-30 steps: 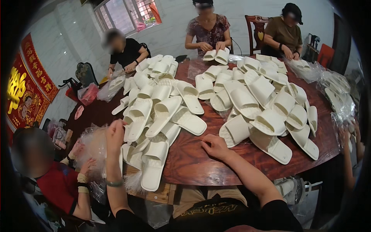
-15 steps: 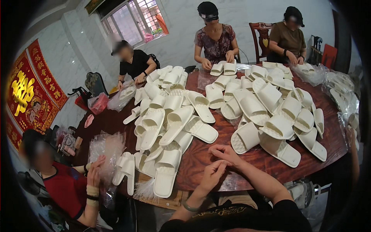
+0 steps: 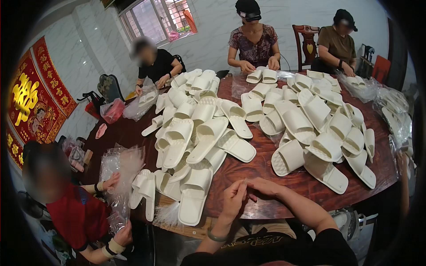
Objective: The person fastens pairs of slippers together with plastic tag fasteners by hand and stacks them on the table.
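Left hand: a second ago the left hand [image 3: 233,197] was up beside the left pile [image 3: 177,142]; now it is drawn in at the front of the table [image 3: 248,170], against the right hand [image 3: 264,186].
Right hand: palm turned down over the near edge, fingers curved inward; little changed in place.
Left grip: fingers bent and close together, tips at the other hand; no slipper in it. How far it is closed, or whether it pinches something thin, I cannot tell.
Right grip: loosely curled, no slipper in it; its inner side is hidden, so its opening is unclear.
Slippers: white, heaped in the left pile and the right pile [image 3: 315,111], both apart from the hands.
End pair: the end pair [image 3: 149,190], mostly behind the left arm a second ago, shows clear now near the bags [image 3: 126,164].
Meaning: with both hands off the slippers, handling looks paused for the moment.
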The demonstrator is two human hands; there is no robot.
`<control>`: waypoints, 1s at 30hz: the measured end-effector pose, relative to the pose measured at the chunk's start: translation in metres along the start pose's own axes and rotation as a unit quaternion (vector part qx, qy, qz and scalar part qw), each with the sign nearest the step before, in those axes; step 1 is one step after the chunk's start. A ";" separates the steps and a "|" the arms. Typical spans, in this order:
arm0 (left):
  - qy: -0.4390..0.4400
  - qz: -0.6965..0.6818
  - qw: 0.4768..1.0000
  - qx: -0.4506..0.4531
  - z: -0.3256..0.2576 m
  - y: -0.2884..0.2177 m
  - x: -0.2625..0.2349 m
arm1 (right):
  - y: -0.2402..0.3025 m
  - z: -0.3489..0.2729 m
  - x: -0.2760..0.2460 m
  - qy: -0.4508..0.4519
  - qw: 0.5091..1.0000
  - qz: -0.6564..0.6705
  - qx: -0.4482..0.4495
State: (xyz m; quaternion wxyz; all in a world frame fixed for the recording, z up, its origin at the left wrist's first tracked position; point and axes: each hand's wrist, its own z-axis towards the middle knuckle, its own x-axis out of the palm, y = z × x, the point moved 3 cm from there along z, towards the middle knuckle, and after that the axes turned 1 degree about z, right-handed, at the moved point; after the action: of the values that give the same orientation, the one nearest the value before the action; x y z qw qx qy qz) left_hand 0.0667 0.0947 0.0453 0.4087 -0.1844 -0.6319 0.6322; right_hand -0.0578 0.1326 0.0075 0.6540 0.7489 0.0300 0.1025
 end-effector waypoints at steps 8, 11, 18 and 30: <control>-0.041 0.024 0.999 0.011 -0.003 0.009 -0.009 | 0.003 0.000 0.004 0.013 0.999 -0.017 -0.025; -0.049 0.030 0.998 0.022 -0.005 0.000 -0.004 | 0.010 -0.004 0.008 0.001 1.000 -0.008 0.014; -0.044 0.069 0.996 0.028 -0.009 0.014 -0.019 | 0.011 -0.005 0.005 -0.004 0.999 -0.043 0.014; -0.068 0.050 0.996 0.022 -0.013 0.040 -0.033 | -0.003 0.000 0.005 0.014 1.000 -0.002 -0.012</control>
State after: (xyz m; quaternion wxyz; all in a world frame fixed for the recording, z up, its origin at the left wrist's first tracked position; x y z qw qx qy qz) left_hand 0.0846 0.0840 -0.0035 0.3369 -0.1636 -0.6339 0.6767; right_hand -0.0527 0.1335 0.0052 0.6626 0.7394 0.0396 0.1125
